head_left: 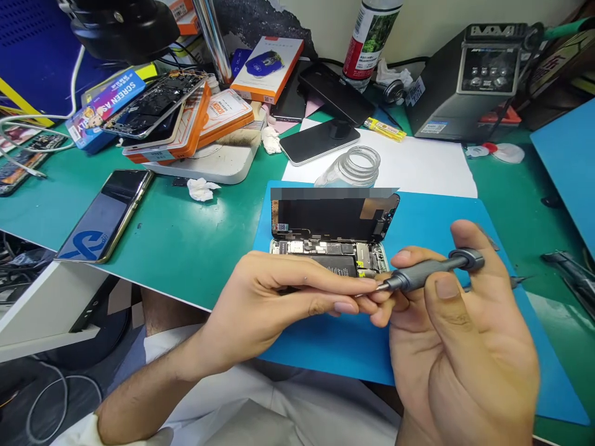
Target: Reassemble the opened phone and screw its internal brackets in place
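A grey precision screwdriver (411, 276) lies almost level between my two hands, its thin tip pointing left. My right hand (469, 334), palm up, holds the knurled handle, with the thumb against it and the capped end near the index finger. My left hand (264, 291) is closed in a pinch around the tip; whether a small screw is there is hidden. Behind the fingers lies an opened phone (307, 248), its insides and black battery partly covered by my left hand. The phone's screen (325, 217) is tilted up at the back, still joined along that edge.
A blue mat (325, 353) lies under the phone on a green table (223, 235). A coil of clear tape (357, 164) and a dark-screened phone (320, 142) sit behind. Boxes and phone parts are piled at left near another phone (109, 217). A grey machine (465, 87) stands back right.
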Demonstrator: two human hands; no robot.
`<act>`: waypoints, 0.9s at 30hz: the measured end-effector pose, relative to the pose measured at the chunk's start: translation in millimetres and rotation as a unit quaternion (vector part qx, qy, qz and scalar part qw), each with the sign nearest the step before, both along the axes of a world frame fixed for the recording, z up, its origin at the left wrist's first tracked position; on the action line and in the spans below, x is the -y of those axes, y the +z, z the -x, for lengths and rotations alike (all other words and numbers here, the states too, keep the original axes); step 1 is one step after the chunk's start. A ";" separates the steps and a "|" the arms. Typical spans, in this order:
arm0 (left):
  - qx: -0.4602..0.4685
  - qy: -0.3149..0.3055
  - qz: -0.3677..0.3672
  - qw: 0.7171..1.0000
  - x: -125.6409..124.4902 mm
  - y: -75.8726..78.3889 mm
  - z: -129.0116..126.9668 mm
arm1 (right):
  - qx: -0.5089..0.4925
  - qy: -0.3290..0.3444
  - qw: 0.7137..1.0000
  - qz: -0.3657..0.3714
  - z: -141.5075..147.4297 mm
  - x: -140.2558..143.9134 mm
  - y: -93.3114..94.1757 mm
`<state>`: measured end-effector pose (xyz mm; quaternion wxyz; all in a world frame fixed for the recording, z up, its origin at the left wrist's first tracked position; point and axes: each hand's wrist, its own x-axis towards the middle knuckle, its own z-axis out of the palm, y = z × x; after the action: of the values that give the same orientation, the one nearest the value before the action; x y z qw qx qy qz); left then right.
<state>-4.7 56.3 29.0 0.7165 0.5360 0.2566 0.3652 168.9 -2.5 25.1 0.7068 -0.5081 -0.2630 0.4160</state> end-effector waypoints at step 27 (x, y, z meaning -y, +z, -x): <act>-0.037 0.023 -0.012 0.999 0.7 1.0 0.6 | -0.013 0.025 1.000 0.005 -1.1 -0.9 2.0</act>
<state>-5.3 55.6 30.0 0.6918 0.5513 0.2906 0.3647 170.0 -1.6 27.2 0.6971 -0.4994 -0.2644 0.4413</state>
